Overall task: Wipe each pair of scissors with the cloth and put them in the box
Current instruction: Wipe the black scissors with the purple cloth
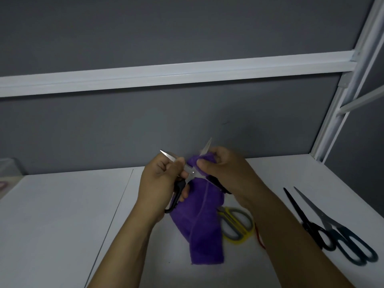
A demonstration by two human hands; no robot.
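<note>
STEP: wiping, mid-air over worktop (62,215) | your left hand (160,183) grips the black-handled scissors (192,173), blades spread | your right hand (224,171) fingers (204,163) pinch the purple cloth (203,229) round one blade | NEXT: wipe the other blade, close, carry to the box (8,167), far left

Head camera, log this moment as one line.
stage: wiping | left hand: holds open black-handled scissors by handle | right hand: pinches purple cloth round one blade | on table: yellow scissors, black-bladed scissors, teal-handled scissors
</note>
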